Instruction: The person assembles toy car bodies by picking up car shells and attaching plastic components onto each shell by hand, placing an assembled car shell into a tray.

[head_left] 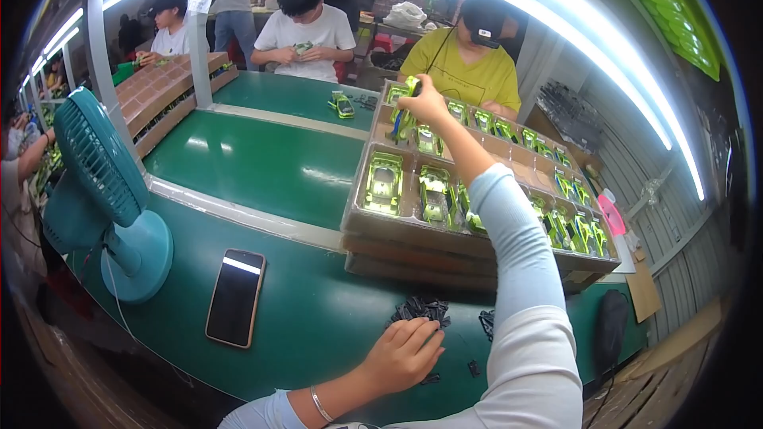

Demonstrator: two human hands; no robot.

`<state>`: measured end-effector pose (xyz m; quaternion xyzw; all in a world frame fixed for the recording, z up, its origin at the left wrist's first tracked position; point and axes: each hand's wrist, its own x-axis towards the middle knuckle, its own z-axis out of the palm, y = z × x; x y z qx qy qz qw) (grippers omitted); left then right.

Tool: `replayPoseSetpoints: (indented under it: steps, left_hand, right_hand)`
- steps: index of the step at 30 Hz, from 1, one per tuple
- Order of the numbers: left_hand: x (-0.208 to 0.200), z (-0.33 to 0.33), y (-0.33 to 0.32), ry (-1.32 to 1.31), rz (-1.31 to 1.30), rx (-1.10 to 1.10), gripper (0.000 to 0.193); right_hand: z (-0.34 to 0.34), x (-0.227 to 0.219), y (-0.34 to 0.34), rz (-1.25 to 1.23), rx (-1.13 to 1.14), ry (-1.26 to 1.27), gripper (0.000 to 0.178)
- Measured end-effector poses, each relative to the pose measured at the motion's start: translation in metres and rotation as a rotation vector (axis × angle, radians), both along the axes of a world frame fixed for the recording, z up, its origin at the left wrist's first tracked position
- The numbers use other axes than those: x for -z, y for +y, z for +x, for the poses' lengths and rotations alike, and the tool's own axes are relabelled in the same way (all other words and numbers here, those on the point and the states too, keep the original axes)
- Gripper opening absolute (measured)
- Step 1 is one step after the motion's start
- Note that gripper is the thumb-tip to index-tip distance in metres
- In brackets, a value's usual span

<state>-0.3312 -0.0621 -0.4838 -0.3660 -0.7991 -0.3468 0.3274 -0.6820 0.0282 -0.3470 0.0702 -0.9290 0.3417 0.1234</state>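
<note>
My right hand (430,102) is stretched out over the far left corner of a divided cardboard tray (477,240). Its fingers are closed on a yellow-green toy car (411,85), partly covered by the hand. More green toy cars, such as this car body (383,183), lie in the tray's compartments. Close to me, my left hand (407,355) rests at the near edge of a pile of small black plastic parts (421,310). Its fingers are curled together, and whatever they may hold is hidden.
A phone (235,299) lies left of my left hand, with a teal fan (119,191) beyond it. A black pouch (610,326) is at the right. Co-workers sit across the green table (262,167), where another toy car (342,105) lies. Stacked trays (163,95) stand far left.
</note>
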Motion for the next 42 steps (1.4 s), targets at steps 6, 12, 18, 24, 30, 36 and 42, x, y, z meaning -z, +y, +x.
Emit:
replayPoseSetpoints:
  steps: [6, 12, 18, 24, 30, 36, 42]
  left_hand:
    - [0.000, 0.002, -0.008, -0.014, -0.014, -0.016, 0.026]
    - [0.000, -0.004, 0.004, -0.025, -0.014, 0.043, 0.025]
    - [-0.003, -0.004, -0.008, -0.066, -0.070, -0.076, 0.025]
    - [-0.002, -0.012, -0.010, -0.083, -0.063, -0.126, 0.024]
    - [0.003, -0.022, -0.012, -0.132, -0.087, -0.206, 0.023]
    - [-0.001, -0.023, -0.016, -0.149, -0.083, -0.217, 0.022]
    - [-0.003, -0.020, -0.011, -0.086, -0.072, -0.192, 0.022]
  right_hand:
    - [0.066, 0.026, -0.015, 0.413, 0.025, 0.297, 0.046]
    - [0.079, -0.033, 0.061, 0.421, 0.058, 0.403, 0.046]
    - [0.081, -0.090, 0.252, 0.499, 0.403, 0.158, 0.031]
    - [0.110, -0.053, 0.393, 0.676, 0.598, -0.145, 0.029]
    - [0.077, 0.001, 0.358, 0.716, 0.475, -0.339, 0.041]
    - [0.077, 0.002, 0.364, 0.656, 0.570, -0.374, 0.050]
    - [0.108, -0.039, 0.420, -0.104, 0.773, 0.387, 0.066]
